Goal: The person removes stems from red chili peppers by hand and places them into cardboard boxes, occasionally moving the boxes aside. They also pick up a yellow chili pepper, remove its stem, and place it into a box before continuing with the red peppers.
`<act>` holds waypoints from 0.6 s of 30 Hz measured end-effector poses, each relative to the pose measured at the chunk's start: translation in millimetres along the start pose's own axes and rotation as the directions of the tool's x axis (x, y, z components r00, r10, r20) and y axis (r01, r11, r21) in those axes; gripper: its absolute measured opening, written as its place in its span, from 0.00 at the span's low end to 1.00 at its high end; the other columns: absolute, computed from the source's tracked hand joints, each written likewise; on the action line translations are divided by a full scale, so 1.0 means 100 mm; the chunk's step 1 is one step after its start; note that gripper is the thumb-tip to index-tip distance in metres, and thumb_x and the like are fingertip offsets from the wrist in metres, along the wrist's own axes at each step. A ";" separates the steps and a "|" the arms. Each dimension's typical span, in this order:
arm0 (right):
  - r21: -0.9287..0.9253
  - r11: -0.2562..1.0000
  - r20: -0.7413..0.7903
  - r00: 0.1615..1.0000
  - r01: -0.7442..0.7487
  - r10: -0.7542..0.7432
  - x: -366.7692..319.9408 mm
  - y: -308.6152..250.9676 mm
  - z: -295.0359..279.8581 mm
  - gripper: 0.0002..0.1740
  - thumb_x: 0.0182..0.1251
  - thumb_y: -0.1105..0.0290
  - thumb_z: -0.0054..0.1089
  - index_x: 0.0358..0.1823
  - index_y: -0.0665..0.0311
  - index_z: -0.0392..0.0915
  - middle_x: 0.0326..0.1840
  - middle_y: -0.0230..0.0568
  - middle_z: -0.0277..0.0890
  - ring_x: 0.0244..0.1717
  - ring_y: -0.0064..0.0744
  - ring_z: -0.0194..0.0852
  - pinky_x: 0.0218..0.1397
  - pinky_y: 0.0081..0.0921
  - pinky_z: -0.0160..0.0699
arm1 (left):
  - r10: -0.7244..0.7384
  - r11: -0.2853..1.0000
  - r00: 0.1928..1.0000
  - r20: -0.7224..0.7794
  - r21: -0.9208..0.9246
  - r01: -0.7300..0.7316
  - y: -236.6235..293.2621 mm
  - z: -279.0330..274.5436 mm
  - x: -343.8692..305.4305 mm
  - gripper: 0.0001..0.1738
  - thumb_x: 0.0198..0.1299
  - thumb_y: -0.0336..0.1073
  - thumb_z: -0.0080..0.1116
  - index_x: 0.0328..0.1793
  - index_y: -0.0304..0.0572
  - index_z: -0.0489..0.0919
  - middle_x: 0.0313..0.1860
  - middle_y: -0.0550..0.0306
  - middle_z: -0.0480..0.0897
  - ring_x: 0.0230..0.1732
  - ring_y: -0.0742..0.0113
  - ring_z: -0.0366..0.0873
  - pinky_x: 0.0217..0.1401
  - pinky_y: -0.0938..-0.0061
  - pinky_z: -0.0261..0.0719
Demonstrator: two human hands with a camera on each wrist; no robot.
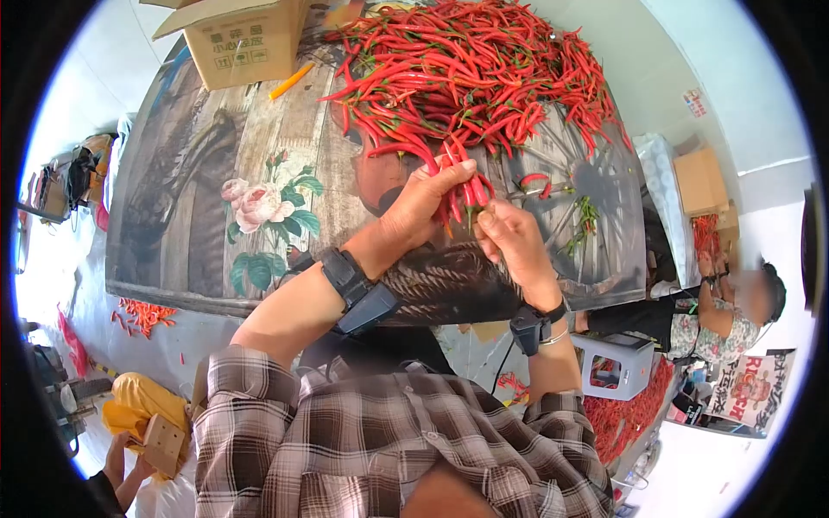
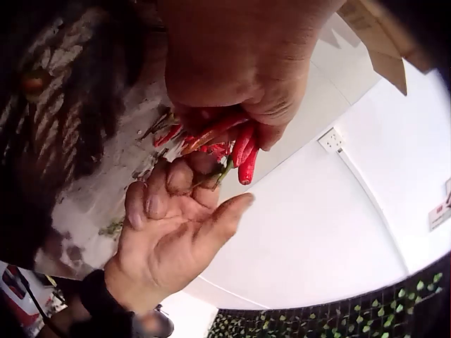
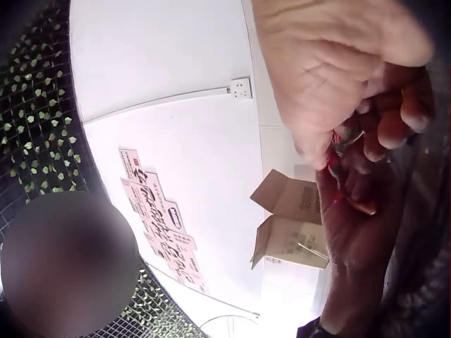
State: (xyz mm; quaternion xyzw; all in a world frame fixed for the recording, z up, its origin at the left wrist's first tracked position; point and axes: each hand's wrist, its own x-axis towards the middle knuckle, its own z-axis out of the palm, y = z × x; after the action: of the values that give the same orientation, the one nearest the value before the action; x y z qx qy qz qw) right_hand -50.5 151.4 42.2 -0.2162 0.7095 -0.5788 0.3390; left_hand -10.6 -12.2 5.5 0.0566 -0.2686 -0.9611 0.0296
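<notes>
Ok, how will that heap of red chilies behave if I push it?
The red chili heap will probably spread rather than move as one, being loosely piled. Its glossy skins look slippery, and such slim, curved shapes may tangle.

Both hands (image 1: 425,200) (image 1: 513,240) close together

Bright white wall (image 2: 310,222) with socket (image 2: 330,140), grey floor (image 1: 197,335), wood-print table (image 1: 177,246).
</notes>
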 end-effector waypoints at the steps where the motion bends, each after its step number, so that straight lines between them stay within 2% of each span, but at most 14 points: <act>1: -0.064 0.998 -0.001 1.000 -0.027 0.027 0.02 0.02 -0.01 0.11 0.68 0.63 0.57 0.38 0.64 0.79 0.21 0.24 0.67 0.21 0.11 0.61 0.24 0.13 0.58 | 0.001 1.000 1.000 0.002 0.031 -0.001 -0.01 0.00 -0.01 0.06 0.64 0.38 0.59 0.41 0.46 0.76 0.32 0.65 0.79 0.31 0.77 0.77 0.35 0.78 0.76; 2: -0.060 0.998 -0.006 1.000 -0.026 0.026 0.03 0.02 0.01 0.11 0.68 0.63 0.57 0.38 0.64 0.79 0.21 0.24 0.67 0.21 0.11 0.61 0.24 0.13 0.58 | -0.004 0.999 1.000 0.005 0.034 0.004 -0.02 0.00 0.00 0.06 0.64 0.38 0.59 0.41 0.46 0.76 0.32 0.65 0.79 0.31 0.77 0.77 0.35 0.78 0.76; 4: -0.213 0.966 -0.061 0.985 0.143 -0.160 0.05 -0.01 0.10 0.09 0.67 0.66 0.58 0.35 0.66 0.78 0.23 0.26 0.70 0.23 0.16 0.64 0.27 0.18 0.62 | 0.030 0.998 0.999 0.022 0.054 -0.031 -0.02 -0.03 0.01 0.06 0.64 0.38 0.59 0.41 0.46 0.76 0.31 0.65 0.79 0.31 0.77 0.77 0.34 0.78 0.76; 5: -0.216 0.966 -0.066 0.985 0.144 -0.161 0.05 -0.03 0.13 0.09 0.67 0.66 0.58 0.35 0.66 0.78 0.23 0.26 0.70 0.23 0.16 0.64 0.27 0.18 0.62 | 0.028 0.998 0.999 0.027 0.054 -0.030 -0.02 -0.04 0.01 0.06 0.64 0.38 0.59 0.41 0.46 0.76 0.31 0.65 0.79 0.31 0.77 0.77 0.34 0.78 0.76; 7: -0.338 0.905 -0.060 0.954 0.258 -0.294 0.01 -0.08 0.17 0.08 0.66 0.68 0.58 0.34 0.67 0.76 0.23 0.30 0.73 0.25 0.21 0.67 0.29 0.23 0.65 | -0.017 0.997 1.000 0.007 0.074 0.017 -0.01 -0.03 -0.01 0.06 0.65 0.38 0.57 0.41 0.46 0.77 0.29 0.66 0.79 0.29 0.78 0.76 0.32 0.80 0.76; 8: -0.345 0.904 -0.066 0.954 0.254 -0.294 -0.01 -0.12 0.19 0.08 0.66 0.68 0.58 0.34 0.67 0.76 0.23 0.30 0.73 0.25 0.21 0.67 0.29 0.23 0.65 | -0.021 0.997 1.000 0.015 0.070 0.020 -0.01 -0.03 -0.01 0.06 0.65 0.38 0.57 0.41 0.46 0.77 0.29 0.66 0.79 0.29 0.78 0.76 0.32 0.80 0.76; 10: -0.395 0.854 0.136 0.941 0.340 -0.311 -0.08 -0.20 0.23 0.07 0.64 0.70 0.59 0.34 0.67 0.76 0.24 0.37 0.72 0.25 0.26 0.68 0.31 0.26 0.67 | -0.130 0.989 0.989 0.076 -0.063 0.135 0.01 -0.04 0.00 0.07 0.63 0.36 0.59 0.39 0.42 0.77 0.27 0.61 0.81 0.26 0.72 0.80 0.30 0.78 0.79; 11: -0.414 0.845 0.214 0.938 0.338 -0.271 -0.12 -0.21 0.24 0.06 0.64 0.71 0.59 0.35 0.67 0.75 0.22 0.32 0.69 0.26 0.19 0.66 0.31 0.22 0.66 | -0.139 0.986 0.988 0.066 -0.083 0.144 0.00 -0.09 0.03 0.08 0.64 0.38 0.58 0.38 0.42 0.77 0.26 0.62 0.81 0.23 0.75 0.77 0.26 0.81 0.76; 12: -0.417 0.807 0.258 0.906 0.418 -0.336 -0.15 -0.24 0.26 0.06 0.65 0.71 0.57 0.35 0.67 0.75 0.24 0.34 0.72 0.27 0.24 0.68 0.33 0.24 0.68 | -0.143 0.983 0.975 0.170 -0.094 0.160 0.05 -0.14 0.04 0.10 0.65 0.40 0.57 0.38 0.41 0.77 0.26 0.62 0.81 0.22 0.78 0.75 0.23 0.83 0.71; 14: -0.553 0.742 0.166 0.922 0.380 -0.350 -0.21 -0.34 0.14 0.06 0.63 0.72 0.57 0.36 0.68 0.76 0.32 0.49 0.77 0.35 0.43 0.77 0.38 0.29 0.73 | -0.086 0.992 0.978 0.188 -0.077 0.102 0.04 -0.19 0.03 0.11 0.65 0.43 0.56 0.42 0.43 0.76 0.28 0.64 0.77 0.22 0.77 0.69 0.23 0.85 0.65; 16: -0.689 0.669 -0.080 0.888 0.279 -0.453 -0.13 -0.26 -0.27 0.07 0.62 0.73 0.57 0.40 0.67 0.77 0.37 0.52 0.77 0.42 0.50 0.77 0.47 0.34 0.74 | -0.082 0.985 0.979 0.185 -0.138 0.109 0.01 -0.21 0.06 0.12 0.66 0.43 0.55 0.43 0.42 0.76 0.30 0.62 0.77 0.25 0.75 0.72 0.25 0.83 0.68; 18: -0.935 0.355 -0.228 0.790 -0.013 -0.569 -0.02 -0.23 -0.77 0.11 0.61 0.75 0.55 0.44 0.66 0.79 0.43 0.52 0.77 0.49 0.52 0.73 0.54 0.37 0.72 | -0.079 0.972 0.980 0.180 -0.203 0.116 -0.02 -0.21 0.06 0.13 0.66 0.43 0.54 0.44 0.41 0.75 0.33 0.60 0.78 0.28 0.72 0.74 0.26 0.81 0.70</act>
State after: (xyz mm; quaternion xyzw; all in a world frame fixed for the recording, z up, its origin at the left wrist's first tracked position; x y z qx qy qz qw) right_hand -107.8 199.6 72.6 -0.3212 0.9166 -0.1867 -0.1480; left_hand -13.6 -22.1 -13.7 -0.0164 -0.1628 -0.9859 -0.0350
